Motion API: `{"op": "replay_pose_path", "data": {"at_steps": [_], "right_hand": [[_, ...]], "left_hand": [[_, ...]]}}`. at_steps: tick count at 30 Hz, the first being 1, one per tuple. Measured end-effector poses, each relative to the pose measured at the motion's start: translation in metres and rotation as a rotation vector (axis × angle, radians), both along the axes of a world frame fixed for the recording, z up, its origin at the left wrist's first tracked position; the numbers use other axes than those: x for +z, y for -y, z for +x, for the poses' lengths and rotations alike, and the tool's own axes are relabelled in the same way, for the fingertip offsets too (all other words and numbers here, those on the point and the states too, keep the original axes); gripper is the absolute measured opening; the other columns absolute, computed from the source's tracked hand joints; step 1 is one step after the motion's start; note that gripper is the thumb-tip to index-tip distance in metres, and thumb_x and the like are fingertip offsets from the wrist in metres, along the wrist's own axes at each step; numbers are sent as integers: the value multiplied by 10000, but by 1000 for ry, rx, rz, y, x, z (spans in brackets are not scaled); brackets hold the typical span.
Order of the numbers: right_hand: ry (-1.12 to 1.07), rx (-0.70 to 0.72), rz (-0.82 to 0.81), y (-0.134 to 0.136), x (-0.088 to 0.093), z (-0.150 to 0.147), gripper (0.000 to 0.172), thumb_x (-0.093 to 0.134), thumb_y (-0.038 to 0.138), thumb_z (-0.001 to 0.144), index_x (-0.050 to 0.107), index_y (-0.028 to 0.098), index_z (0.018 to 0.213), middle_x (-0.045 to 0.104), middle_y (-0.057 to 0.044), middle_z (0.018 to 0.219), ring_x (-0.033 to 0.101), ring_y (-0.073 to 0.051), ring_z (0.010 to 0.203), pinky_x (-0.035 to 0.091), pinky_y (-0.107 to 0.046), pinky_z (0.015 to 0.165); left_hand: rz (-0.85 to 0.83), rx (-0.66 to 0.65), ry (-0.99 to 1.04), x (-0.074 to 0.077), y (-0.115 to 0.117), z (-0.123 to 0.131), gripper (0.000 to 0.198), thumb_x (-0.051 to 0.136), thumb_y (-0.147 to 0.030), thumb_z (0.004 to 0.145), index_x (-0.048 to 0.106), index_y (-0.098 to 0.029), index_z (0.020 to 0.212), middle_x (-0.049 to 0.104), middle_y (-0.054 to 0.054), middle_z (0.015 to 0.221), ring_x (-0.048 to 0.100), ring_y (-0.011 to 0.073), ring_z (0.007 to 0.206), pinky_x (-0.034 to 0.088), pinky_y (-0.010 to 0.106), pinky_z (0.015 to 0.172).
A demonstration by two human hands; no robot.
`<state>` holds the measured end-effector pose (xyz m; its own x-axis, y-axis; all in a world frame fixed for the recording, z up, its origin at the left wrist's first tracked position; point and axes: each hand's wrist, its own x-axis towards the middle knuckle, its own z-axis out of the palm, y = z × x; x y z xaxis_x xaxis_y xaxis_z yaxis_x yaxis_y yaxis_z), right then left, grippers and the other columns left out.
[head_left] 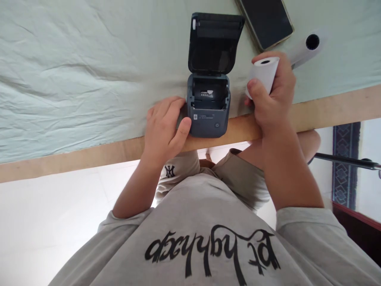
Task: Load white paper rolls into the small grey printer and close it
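Note:
A dark portable label printer [208, 115] stands near the table's front edge, its lid [214, 43] swung up and back. Inside its bay no roll shows, only a small label on the floor of the bay. My left hand [165, 129] rests at the printer's left side, fingers apart, the thumb close to the casing. To the right of the printer, my right hand [275, 91] grips a white paper roll [263, 75], its hollow core end facing up. Behind that hand lies a second white paper roll [306, 49] with a dark core.
A smartphone [269, 24] lies on the pale green cloth [89, 71] at the back. The table's wooden edge [113, 153] runs along the front, close to my lap. A dark metal bar [345, 159] stands out at the right, below table level.

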<state>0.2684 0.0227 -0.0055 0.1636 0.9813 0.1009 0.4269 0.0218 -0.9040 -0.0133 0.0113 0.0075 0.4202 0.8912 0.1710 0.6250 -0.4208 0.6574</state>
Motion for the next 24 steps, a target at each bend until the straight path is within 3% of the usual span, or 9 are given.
{"op": "replay_pose_path", "data": {"at_steps": [2,6,9,13,17,24], "right_hand": [[-13,-44,85,-1,-4,0,590,624,835,838,579,313,1112,595,18,851,477,-147,588,447,-359,559],[95,-121,220,-4,-10,-1,626,702,873,759,616,283,950,631,-6,808,504,-174,702,485,-366,656],[171,-120,272,-4,-8,-2,483,800,713,764,636,292,934,643,8,786,518,-186,727,506,-368,689],[181,-7,312,-3,-4,-3,292,820,369,785,690,313,1041,763,14,983,697,-232,905,577,-429,853],[148,43,301,-2,-3,-6,450,755,168,773,660,338,1179,799,15,1086,740,-243,1006,593,-444,927],[158,63,257,0,-4,-8,538,709,147,751,607,344,1241,798,5,1106,750,-256,982,602,-471,905]], "left_hand": [[15,0,-4,-1,0,0,663,219,-721,1084,630,-279,1359,712,140,1390,651,367,1324,457,559,1112],[26,-3,-2,-3,0,0,644,228,-716,1082,625,-294,1363,715,129,1382,650,366,1315,463,555,1102],[37,-3,14,-4,-1,-1,616,262,-708,1076,628,-305,1366,718,124,1372,656,372,1297,464,562,1103],[61,-11,-5,-5,-2,-2,583,282,-670,1085,631,-306,1376,727,122,1359,671,369,1282,478,565,1094],[76,-18,-9,-5,-2,-4,572,296,-652,1089,630,-298,1391,726,124,1367,673,368,1291,483,561,1096],[58,-12,-19,-3,-1,-3,571,295,-651,1098,626,-283,1385,720,130,1378,666,369,1301,476,542,1087]]}}
